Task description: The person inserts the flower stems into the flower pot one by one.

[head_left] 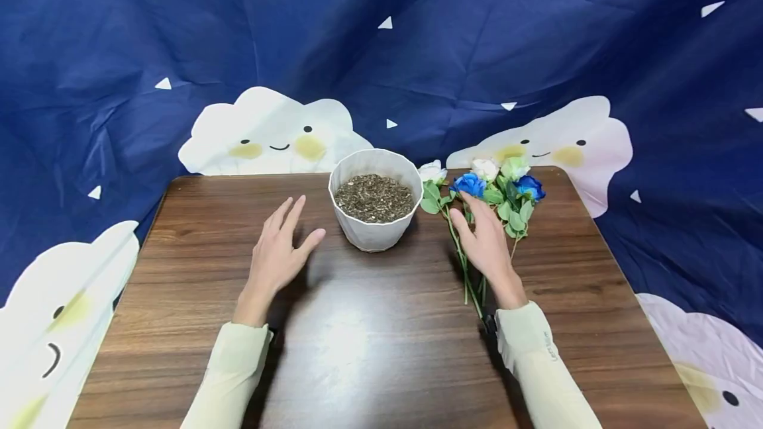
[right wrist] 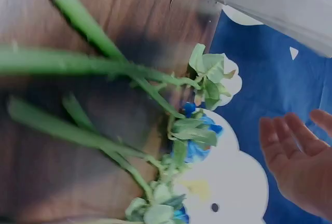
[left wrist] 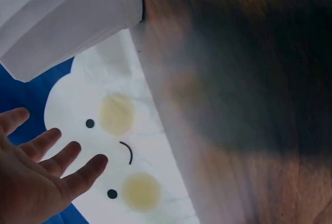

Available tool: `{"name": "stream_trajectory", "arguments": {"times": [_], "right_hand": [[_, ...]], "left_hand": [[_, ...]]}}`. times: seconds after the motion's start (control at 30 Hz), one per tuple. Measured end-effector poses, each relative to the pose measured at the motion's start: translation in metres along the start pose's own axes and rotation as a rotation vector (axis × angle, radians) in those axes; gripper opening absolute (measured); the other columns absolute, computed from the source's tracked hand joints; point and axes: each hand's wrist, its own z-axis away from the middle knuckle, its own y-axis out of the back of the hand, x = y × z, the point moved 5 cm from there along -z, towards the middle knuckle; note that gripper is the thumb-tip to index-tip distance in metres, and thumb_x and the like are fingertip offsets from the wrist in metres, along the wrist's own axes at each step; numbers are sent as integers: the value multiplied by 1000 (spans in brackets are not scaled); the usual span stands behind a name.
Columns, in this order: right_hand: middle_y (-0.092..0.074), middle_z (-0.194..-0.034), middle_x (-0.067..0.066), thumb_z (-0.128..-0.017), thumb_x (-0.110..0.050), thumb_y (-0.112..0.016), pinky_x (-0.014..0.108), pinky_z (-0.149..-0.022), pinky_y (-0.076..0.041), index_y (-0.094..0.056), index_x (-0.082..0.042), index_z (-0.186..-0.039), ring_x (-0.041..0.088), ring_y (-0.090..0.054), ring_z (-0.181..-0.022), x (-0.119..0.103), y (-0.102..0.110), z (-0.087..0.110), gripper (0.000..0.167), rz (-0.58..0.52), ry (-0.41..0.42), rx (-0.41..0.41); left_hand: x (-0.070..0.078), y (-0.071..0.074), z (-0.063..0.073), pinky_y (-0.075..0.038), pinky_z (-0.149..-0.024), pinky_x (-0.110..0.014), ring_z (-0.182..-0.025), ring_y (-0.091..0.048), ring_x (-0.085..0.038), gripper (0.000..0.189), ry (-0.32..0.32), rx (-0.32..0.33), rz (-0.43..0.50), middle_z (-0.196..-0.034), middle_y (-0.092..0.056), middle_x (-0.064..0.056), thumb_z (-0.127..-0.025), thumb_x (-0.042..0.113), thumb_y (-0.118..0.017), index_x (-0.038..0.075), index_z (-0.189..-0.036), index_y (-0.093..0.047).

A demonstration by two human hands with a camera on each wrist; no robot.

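Observation:
A white faceted pot [head_left: 374,236] with dark soil [head_left: 374,198] in it stands near the table's back edge. My left hand [head_left: 279,247] hovers to the pot's left, fingers spread and holding nothing; the left wrist view shows the hand [left wrist: 39,172] apart from the pot [left wrist: 72,22]. To the right of the pot lie several long-stemmed flowers, among them a blue flower [head_left: 469,184], a darker blue flower [head_left: 530,187] and a white flower [head_left: 433,171]. Over their stems [right wrist: 98,67] is my right hand [head_left: 487,240], fingers extended, gripping nothing.
The brown wooden table [head_left: 381,376] has its back edge close to a dark blue cloth [head_left: 381,51] printed with smiling clouds. Green leaves [head_left: 515,217] spread round the flower heads, and thin stems reach toward the table's front.

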Motion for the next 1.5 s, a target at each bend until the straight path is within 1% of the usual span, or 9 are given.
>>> {"name": "stream_trajectory", "arguments": {"times": [0.17,0.27,0.5,0.63,0.73,0.83,0.93,1.2,1.5], "right_hand": [[-62,-128,21,-107,-39,-51,53,-93,-51,-54,-4,-144,36,-60,-113,16,2,1,52,-134,-114,27],[-65,-122,19,-105,-40,-53,48,-93,-51,-57,-3,-140,33,-62,-109,26,0,0,51,-169,-170,28],[-67,-119,21,-101,-27,-64,31,-89,-53,-58,3,-135,29,-63,-105,40,-4,-3,45,-241,-250,-20],[-68,-117,24,-97,-19,-70,15,-75,-52,-59,6,-133,9,-65,-92,46,-9,-5,45,-292,-271,-29],[-68,-117,27,-96,-15,-71,12,-70,-53,-58,8,-133,-3,-62,-84,50,-14,-7,45,-342,-295,-49],[-66,-119,28,-96,-14,-71,16,-69,-57,-56,9,-134,-3,-62,-82,53,-19,-10,46,-385,-337,-82],[-65,-121,29,-95,-12,-71,18,-72,-59,-56,9,-134,-3,-63,-83,57,-23,-12,46,-399,-366,-108],[-64,-125,30,-93,-11,-72,11,-77,-54,-58,10,-131,7,-64,-93,68,-28,-15,45,-386,-410,-155],[-63,-129,28,-95,-17,-72,21,-87,-55,-57,8,-134,36,-62,-117,74,-35,-17,49,-307,-426,-271]], "left_hand": [[0,-1,-4,-42,-101,-72,-141,-38,-35,73,-20,94,103,-158,-40,-6,-94,62,-59,31,-157,-38],[2,-1,-7,-45,-103,-63,-135,-45,-33,65,-48,146,233,-149,-47,-9,-94,52,-66,26,-151,-48],[9,-7,-14,-56,-93,-58,-126,-51,-33,54,-62,154,534,-140,-53,-12,-93,33,-74,21,-143,-58],[13,-11,-18,-53,-98,-55,-124,-52,-38,53,-31,134,666,-136,-56,-15,-93,25,-75,16,-142,-57],[14,-13,-22,-57,-96,-46,-122,-54,-35,52,26,99,845,-133,-56,-17,-94,16,-73,10,-143,-55],[14,-15,-25,-62,-87,-37,-116,-57,-28,50,101,75,1029,-130,-55,-16,-94,7,-71,6,-141,-53],[14,-17,-29,-64,-83,-40,-110,-60,-23,49,158,57,1141,-127,-54,-16,-93,4,-70,5,-139,-53],[19,-23,-38,-52,-96,-61,-107,-58,-20,61,212,-64,1229,-129,-47,-15,-90,-2,-72,0,-145,-46],[22,-29,-41,-52,-94,-63,-104,-61,-19,61,230,-100,1302,-127,-49,-13,-92,-7,-66,4,-147,-45]]}}
